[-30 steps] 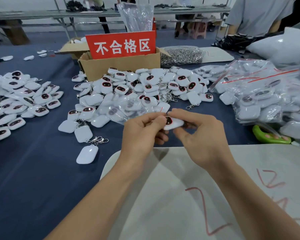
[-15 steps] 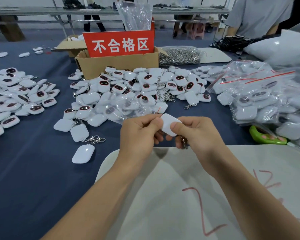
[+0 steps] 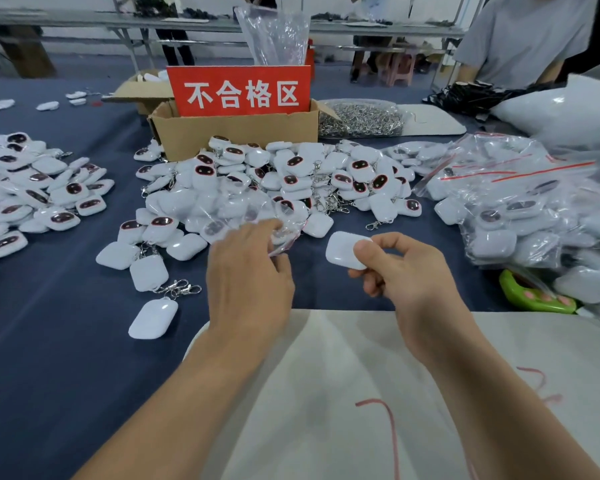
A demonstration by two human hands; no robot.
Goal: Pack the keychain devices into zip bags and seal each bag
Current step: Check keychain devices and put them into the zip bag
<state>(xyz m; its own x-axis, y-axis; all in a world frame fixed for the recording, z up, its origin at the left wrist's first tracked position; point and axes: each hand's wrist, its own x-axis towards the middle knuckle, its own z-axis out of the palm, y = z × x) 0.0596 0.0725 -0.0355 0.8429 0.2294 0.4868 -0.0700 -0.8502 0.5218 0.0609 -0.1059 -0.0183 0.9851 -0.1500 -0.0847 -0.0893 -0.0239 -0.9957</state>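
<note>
Hands are working over a dark blue surface (image 3: 49, 341) in the head view. The right hand (image 3: 400, 271) is pinching one white keychain device (image 3: 343, 251) between thumb and fingertips, holding it clear of the surface with its plain back showing. The left hand (image 3: 248, 271) is reaching forward, its fingers loosely spread and touching a clear zip bag (image 3: 284, 233) at the near edge of the central pile of keychain devices (image 3: 274, 181); whether that grip is closing on the bag is hard to tell. Another heap of devices (image 3: 32, 192) is lying at the far left, and filled zip bags (image 3: 520, 209) with red seal strips are piling up on the right. Behind the central pile a cardboard box (image 3: 236, 133) is carrying a red sign (image 3: 241, 91) with white characters, and a bag of metal clasps (image 3: 361, 121) is sitting just beside it. A pale cloth sheet (image 3: 326, 393) with red marks is lying under both forearms, and a green object (image 3: 534, 299) is resting near its right corner.
</note>
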